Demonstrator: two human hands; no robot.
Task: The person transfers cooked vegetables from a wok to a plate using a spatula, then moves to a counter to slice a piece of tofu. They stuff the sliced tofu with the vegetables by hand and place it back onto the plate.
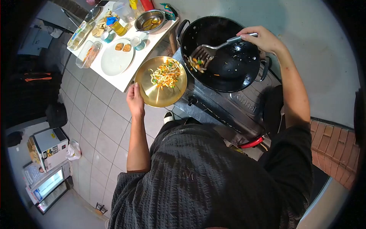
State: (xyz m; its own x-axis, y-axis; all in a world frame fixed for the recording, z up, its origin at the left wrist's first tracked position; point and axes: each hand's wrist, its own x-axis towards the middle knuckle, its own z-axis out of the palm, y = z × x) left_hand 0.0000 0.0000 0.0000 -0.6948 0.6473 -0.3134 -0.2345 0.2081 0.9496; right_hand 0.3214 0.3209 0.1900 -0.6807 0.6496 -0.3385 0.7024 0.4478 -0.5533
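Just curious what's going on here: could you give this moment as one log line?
left hand: holds brass plate of vegetables | right hand: holds slotted spatula in black wok

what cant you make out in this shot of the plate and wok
- Right hand grip on the spatula: handle end hidden by the fingers.
- Left hand fingers: under the gold plate.
- Food ingredients: too small to name.
- Stove front: cut off by the person's torso.

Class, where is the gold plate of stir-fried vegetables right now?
The gold plate sits centre-frame in the left hand, beside the black wok, near the white table.
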